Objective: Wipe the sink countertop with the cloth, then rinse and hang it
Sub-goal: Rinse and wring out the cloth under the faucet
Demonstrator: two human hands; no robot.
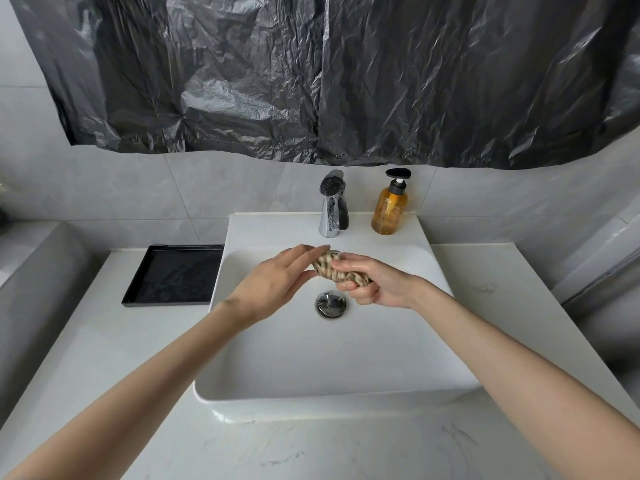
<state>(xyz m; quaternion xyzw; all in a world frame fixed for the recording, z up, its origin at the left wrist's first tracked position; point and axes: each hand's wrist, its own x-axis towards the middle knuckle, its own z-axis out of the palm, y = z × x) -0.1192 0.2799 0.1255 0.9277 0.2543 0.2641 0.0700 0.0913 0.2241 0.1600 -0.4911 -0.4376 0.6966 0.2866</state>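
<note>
A small striped beige-and-brown cloth [328, 268] is bunched into a tight wad over the white sink basin [311, 393], just below the chrome faucet [333, 206]. My right hand [375, 284] grips the cloth with its fingers curled round it. My left hand [277, 282] reaches in from the left, its fairly straight fingers touching the cloth's upper end. No running water is visible. The chrome drain plug [330, 304] lies directly under both hands. The white marble countertop [104, 341] surrounds the basin.
An amber soap pump bottle [389, 206] stands right of the faucet on the sink's back ledge. A black rectangular tray [173, 275] sits on the counter left of the basin. Crumpled black plastic sheeting [311, 74] covers the wall above.
</note>
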